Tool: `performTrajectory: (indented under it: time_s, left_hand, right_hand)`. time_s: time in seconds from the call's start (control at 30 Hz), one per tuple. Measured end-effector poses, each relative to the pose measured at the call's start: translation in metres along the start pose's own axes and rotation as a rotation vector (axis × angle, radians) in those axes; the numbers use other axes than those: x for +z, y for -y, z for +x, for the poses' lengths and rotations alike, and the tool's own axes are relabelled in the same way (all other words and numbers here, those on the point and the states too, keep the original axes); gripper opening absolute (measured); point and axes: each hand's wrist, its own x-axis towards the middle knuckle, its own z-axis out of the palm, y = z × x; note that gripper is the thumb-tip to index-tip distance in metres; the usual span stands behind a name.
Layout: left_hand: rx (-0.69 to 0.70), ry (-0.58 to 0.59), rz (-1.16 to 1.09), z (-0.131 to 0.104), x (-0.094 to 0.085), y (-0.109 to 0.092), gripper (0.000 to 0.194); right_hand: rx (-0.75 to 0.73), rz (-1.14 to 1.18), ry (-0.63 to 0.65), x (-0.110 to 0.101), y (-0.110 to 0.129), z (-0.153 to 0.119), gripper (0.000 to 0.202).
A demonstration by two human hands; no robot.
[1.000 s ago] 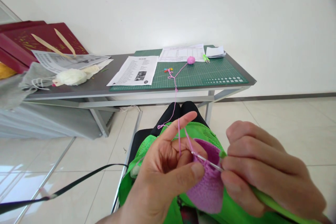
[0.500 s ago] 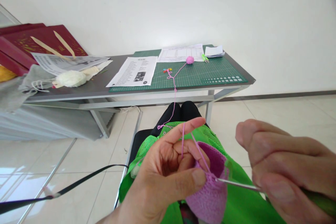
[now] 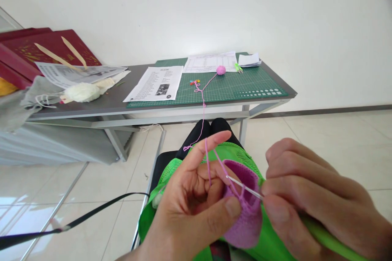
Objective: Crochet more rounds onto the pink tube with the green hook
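My left hand [image 3: 202,195] pinches the rim of a pink-purple crochet piece [image 3: 245,224], shaped like an open pouch, between thumb and fingers. Its index finger points out with the working yarn [image 3: 207,159] looped over it. In my right hand [image 3: 318,200] is a crochet hook [image 3: 246,189] with a metal shaft and a green handle. The hook's tip meets the yarn strand just above the rim, and a loop sits around its shaft. From a small pink yarn ball [image 3: 221,70] on the table, a strand runs down to my lap.
Ahead stands a table with a green cutting mat [image 3: 254,83], printed sheets [image 3: 156,83], small green snips [image 3: 238,68] and colourful stitch markers [image 3: 194,82]. White yarn [image 3: 82,92] and dark red folders [image 3: 39,49] lie to the left. A black strap [image 3: 92,212] crosses at lower left.
My right hand has moved left and turned, bringing the hook's tip from the rim up to the strand. My left index finger and the crochet piece have shifted slightly left.
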Motion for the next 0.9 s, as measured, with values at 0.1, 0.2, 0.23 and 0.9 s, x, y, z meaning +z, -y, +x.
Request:
performTrajectory:
  time_s: [0.1, 0.2, 0.23, 0.9]
  left_hand:
    - [0.044, 0.046, -0.009, 0.001, 0.000, 0.002, 0.055]
    - [0.080, 0.067, 0.004, 0.001, -0.001, 0.004, 0.058]
    - [0.082, 0.067, 0.013, 0.000, -0.001, 0.005, 0.058]
    - [0.081, 0.106, 0.007, -0.001, 0.001, 0.006, 0.103]
  right_hand:
    - [-0.047, -0.095, -0.029, 0.004, -0.002, -0.004, 0.028]
    - [-0.054, -0.097, -0.080, 0.010, -0.004, -0.008, 0.028]
    - [-0.052, -0.086, -0.088, 0.011, -0.004, -0.008, 0.030]
    - [-0.064, -0.033, 0.057, -0.006, 0.014, 0.007, 0.028]
